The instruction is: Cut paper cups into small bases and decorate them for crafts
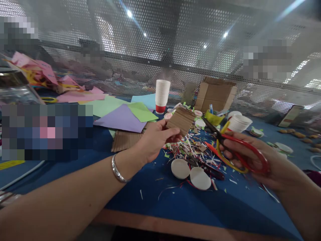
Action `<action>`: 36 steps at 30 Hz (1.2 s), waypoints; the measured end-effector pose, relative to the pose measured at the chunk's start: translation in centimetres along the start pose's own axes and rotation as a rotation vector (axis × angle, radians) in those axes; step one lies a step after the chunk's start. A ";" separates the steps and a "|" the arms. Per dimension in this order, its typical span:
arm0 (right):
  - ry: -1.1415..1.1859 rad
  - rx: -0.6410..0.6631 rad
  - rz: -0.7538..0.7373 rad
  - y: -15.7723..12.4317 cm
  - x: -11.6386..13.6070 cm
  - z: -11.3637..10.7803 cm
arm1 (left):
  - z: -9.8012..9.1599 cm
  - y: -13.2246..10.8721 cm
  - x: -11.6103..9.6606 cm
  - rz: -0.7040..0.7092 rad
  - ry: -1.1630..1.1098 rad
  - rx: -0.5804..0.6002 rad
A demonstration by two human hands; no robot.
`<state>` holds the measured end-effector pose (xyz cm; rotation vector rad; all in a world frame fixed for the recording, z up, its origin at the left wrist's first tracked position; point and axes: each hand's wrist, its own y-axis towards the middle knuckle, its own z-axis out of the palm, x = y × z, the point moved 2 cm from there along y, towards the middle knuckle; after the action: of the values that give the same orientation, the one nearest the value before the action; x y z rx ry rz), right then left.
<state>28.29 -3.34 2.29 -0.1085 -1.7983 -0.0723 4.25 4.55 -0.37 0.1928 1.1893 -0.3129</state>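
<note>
Between the thumb and fingers of my left hand [157, 137] is a small piece of corrugated cardboard [182, 120], raised above the table. My right hand [255, 154] grips scissors [240, 149] with one red and one yellow handle; their dark blades point up and left toward the cardboard, apart from it. Below lie paper scraps [185, 147] in several colours. Two white paper discs [180, 168], which look like cut cup bottoms, rest in front of the scraps. Another cardboard piece [126, 140] lies behind my left wrist, partly under a purple sheet [121, 117].
A tall stack of white paper cups [162, 95] stands at the back, with an open cardboard box [215, 95] to its right. More white cups [239, 122] lie beyond my right hand. Green paper [142, 112] and crumpled pink paper [82, 95] spread leftward. A perforated metal screen [140, 50] borders the blue table.
</note>
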 end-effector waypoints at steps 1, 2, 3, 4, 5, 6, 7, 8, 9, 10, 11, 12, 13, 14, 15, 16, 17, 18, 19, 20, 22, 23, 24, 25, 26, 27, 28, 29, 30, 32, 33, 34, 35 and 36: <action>0.105 0.081 0.094 0.3 0.2 0.9 | -0.1 0.0 -0.1 0.021 -0.011 -0.025; 0.175 0.135 0.151 0.5 0.3 1.7 | -0.3 0.1 -0.1 0.041 -0.020 -0.055; 0.243 0.181 0.207 0.8 0.3 2.4 | -0.4 0.1 -0.2 0.058 -0.029 -0.085; 0.289 0.201 0.229 1.0 0.2 3.0 | -0.6 0.2 -0.3 0.071 -0.036 -0.112; 0.319 0.212 0.245 1.3 -0.1 3.5 | -0.7 0.2 -0.4 0.080 -0.041 -0.130; 0.347 0.215 0.258 1.5 -0.3 3.9 | -0.8 0.3 -0.5 0.089 -0.044 -0.144; 0.368 0.219 0.272 1.7 -0.7 4.2 | -0.9 0.3 -0.5 0.098 -0.046 -0.156; 0.381 0.230 0.291 1.9 -1.0 4.5 | -0.9 0.3 -0.6 0.105 -0.049 -0.172; 0.386 0.251 0.309 2.1 -1.3 4.7 | -1.0 0.3 -0.6 0.112 -0.052 -0.193; 0.385 0.285 0.323 2.2 -1.6 4.8 | -1.0 0.4 -0.6 0.117 -0.053 -0.215; 0.380 0.327 0.329 2.2 -1.8 4.9 | -1.0 0.4 -0.6 0.118 -0.053 -0.234; 0.377 0.363 0.326 2.2 -2.0 4.9 | -1.0 0.4 -0.6 0.115 -0.056 -0.249; 0.376 0.393 0.315 2.2 -2.1 4.9 | -0.9 0.4 -0.5 0.108 -0.062 -0.258; 0.378 0.418 0.299 2.1 -2.3 4.9 | -0.9 0.4 -0.5 0.102 -0.073 -0.262; 0.384 0.434 0.279 2.0 -2.4 4.8 | -0.8 0.4 -0.4 0.097 -0.088 -0.260; 0.391 0.444 0.257 1.9 -2.6 4.7 | -0.8 0.4 -0.4 0.094 -0.107 -0.255; 0.396 0.452 0.232 1.8 -2.7 4.6 | -0.7 0.5 -0.3 0.095 -0.124 -0.248; 0.400 0.459 0.204 1.7 -2.8 4.4 | -0.7 0.5 -0.3 0.101 -0.139 -0.240; 0.402 0.461 0.176 1.6 -2.9 4.3 | -0.6 0.5 -0.3 0.109 -0.151 -0.231; 0.400 0.463 0.153 1.5 -3.0 4.1 | -0.6 0.4 -0.3 0.118 -0.161 -0.223; 0.389 0.495 0.130 1.2 -3.1 3.9 | -0.5 0.4 -0.5 0.134 -0.176 -0.214; 0.391 0.508 0.124 1.1 -3.1 3.8 | -0.5 0.4 -0.5 0.141 -0.183 -0.216; 0.407 0.516 0.117 1.0 -3.0 3.8 | -0.4 0.4 -0.6 0.145 -0.192 -0.219; 0.430 0.519 0.108 0.9 -2.9 3.7 | -0.4 0.4 -0.6 0.151 -0.203 -0.223; 0.456 0.521 0.096 0.9 -2.8 3.7 | -0.4 0.3 -0.6 0.156 -0.216 -0.226; 0.480 0.521 0.082 0.9 -2.8 3.8 | -0.4 0.3 -0.7 0.161 -0.227 -0.227; 0.490 0.528 0.069 0.9 -2.7 3.8 | -0.4 0.4 -0.7 0.163 -0.234 -0.227; 0.485 0.536 0.051 0.9 -2.7 3.9 | -0.5 0.4 -0.7 0.163 -0.236 -0.223; 0.459 0.544 0.034 0.9 -2.8 3.9 | -0.5 0.3 -0.6 0.159 -0.233 -0.217; 0.377 0.536 -0.011 0.9 -2.8 4.0 | -0.4 0.3 -0.6 0.144 -0.219 -0.200; 0.330 0.533 -0.027 0.9 -2.8 4.0 | -0.4 0.2 -0.5 0.132 -0.209 -0.190; 0.286 0.529 -0.037 0.9 -2.7 4.1 | -0.4 0.1 -0.4 0.120 -0.196 -0.178; 0.250 0.528 -0.041 0.9 -2.6 4.1 | -0.3 0.0 -0.3 0.107 -0.181 -0.166; 0.224 0.524 -0.041 0.8 -2.5 4.2 | -0.2 -0.1 -0.2 0.095 -0.164 -0.154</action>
<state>24.91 -2.14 -1.07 0.2998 -1.5436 0.3443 3.95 4.57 -0.24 0.0874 1.0332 -0.1498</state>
